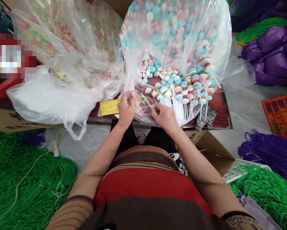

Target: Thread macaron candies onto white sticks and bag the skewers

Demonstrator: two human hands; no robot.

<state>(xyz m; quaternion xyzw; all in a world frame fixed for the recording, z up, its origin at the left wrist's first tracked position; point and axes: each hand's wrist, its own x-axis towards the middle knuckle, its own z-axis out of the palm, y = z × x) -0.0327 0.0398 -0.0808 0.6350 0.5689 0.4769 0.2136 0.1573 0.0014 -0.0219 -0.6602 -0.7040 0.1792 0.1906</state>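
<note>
White stick (146, 100) is over the near edge of the table (222, 110), its free end pointing to the far left. Its near end is pinched by the thumb and fingers of the right hand (164, 115), which is almost closed. The left hand (127, 107) is half closed with curled fingers; one cannot tell if it holds something. Just left of it lies a bundle of yellow strips (107, 108). Farther, to the right, sweet skewers (183, 84) lie side by side. Behind, loose sweets (153, 68) lie before a big clear bag (224, 38).
</note>
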